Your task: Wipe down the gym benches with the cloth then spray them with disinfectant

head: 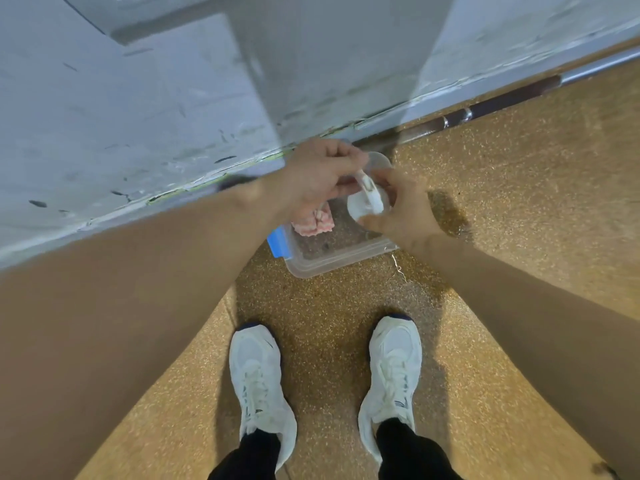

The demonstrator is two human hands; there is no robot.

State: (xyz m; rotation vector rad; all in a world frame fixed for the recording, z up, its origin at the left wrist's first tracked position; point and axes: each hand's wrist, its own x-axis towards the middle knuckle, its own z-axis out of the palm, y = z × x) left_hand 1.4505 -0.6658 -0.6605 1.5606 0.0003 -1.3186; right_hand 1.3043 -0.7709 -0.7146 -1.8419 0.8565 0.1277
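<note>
Far left: a scuffed grey-white wall [121, 116] runs diagonally across the upper part of the view and meets a speckled tan floor [519, 209].

Lower left of centre: a white left shoe [258, 372] stands flat on the floor.

Centre left: the left hand [317, 178] is held out over a clear plastic container [332, 268]. Its fingers are curled and pinch the top part of a small white spray bottle [367, 202]. The exact grip point is blurred.

The container sits on the floor against the base of the wall and has a blue latch [277, 242] on its left side.

A folded pink cloth [313, 225] lies inside the container, at its left end, directly under the left hand and apart from it.

Centre: the spray bottle is held above the container, between the two hands. A clear round object [380, 160] shows just beyond it; what it is cannot be told.

Centre right: the right hand [403, 211] has its fingers and thumb curled round the body of the spray bottle.

A white right shoe [393, 368] stands level with the left shoe.

A thin pale thread [398, 268] lies on the floor just beside the container's right corner.

Right: a dark pipe [502, 102] runs along the foot of the wall.
</note>
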